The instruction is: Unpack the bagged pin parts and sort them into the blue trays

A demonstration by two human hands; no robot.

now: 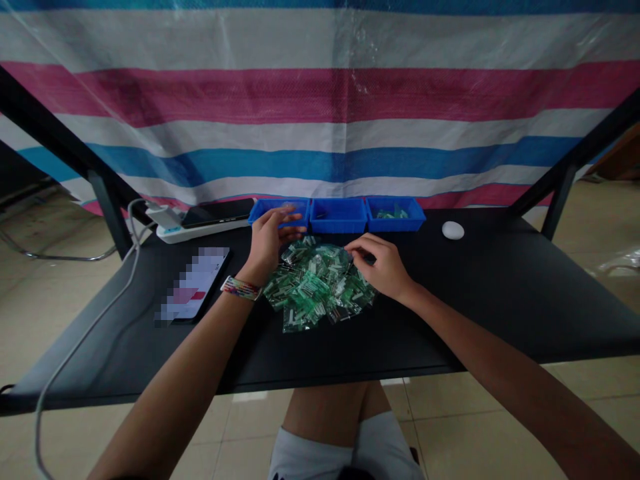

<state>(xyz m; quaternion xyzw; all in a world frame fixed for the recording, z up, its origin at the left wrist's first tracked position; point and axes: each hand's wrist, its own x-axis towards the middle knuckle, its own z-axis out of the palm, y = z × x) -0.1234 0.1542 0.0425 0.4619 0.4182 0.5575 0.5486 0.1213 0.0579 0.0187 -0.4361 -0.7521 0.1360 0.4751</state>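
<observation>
A heap of small clear-and-green plastic packets point(313, 287) lies in the middle of the black table. Slender light and dark pieces show through the plastic. My left hand point(270, 237) is over the front of the left blue bin point(255, 217), fingers stretched and apart, with nothing visible in them. At the heap's upper right edge, my right hand point(383, 263) has thumb and fingertips pinched together; what they grip is too small to make out. The middle blue bin point(339, 217) holds a small dark item, and several green packets lie in the right blue bin point(397, 227).
A phone point(200, 283) with a lit screen rests left of my left forearm. Behind it are a white power strip point(200, 231), a dark phone point(217, 212) and a cable point(107, 310). A white rounded object point(453, 231) sits right. Striped sheeting point(345, 100) hangs behind the table point(475, 293).
</observation>
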